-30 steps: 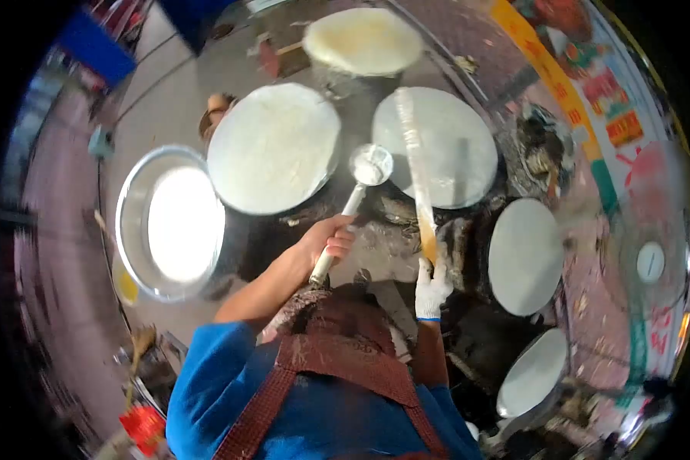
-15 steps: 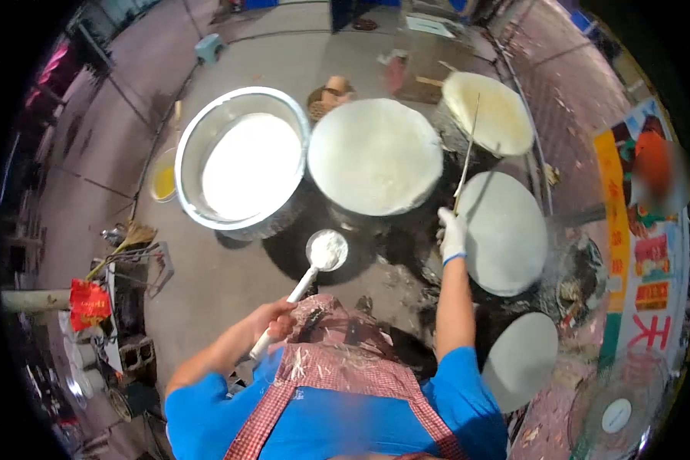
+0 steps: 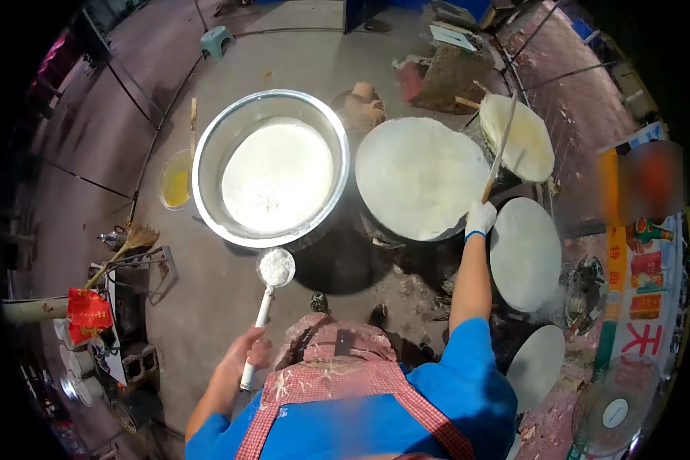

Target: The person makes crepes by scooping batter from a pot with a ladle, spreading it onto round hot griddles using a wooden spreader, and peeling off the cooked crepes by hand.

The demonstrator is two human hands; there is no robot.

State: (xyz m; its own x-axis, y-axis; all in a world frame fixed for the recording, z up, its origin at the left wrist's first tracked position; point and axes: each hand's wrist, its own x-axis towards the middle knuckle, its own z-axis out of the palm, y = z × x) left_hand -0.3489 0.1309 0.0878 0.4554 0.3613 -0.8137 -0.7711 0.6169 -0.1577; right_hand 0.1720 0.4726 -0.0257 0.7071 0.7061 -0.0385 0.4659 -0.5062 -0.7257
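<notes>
White-handled round ladle: wrapped in my left hand, its bowl loaded with white stuff and sitting by the near rim of the wide silver metal basin; I can't tell whether they touch. A wrist tilt or a bump could spill the load onto the floor.
White liquid: inside the basin. A hard knock on the rim could slop it.
Long pale stick: gripped in my white-gloved right hand, pointing far, across the left part of the yellowish round disc. From my seat depth is hard to judge, so a low sweep could scrape that surface.
Glove: between the large cream disc on its left and the smooth grey disc on its right. If either is hot, a dropped wrist could scorch it.
</notes>
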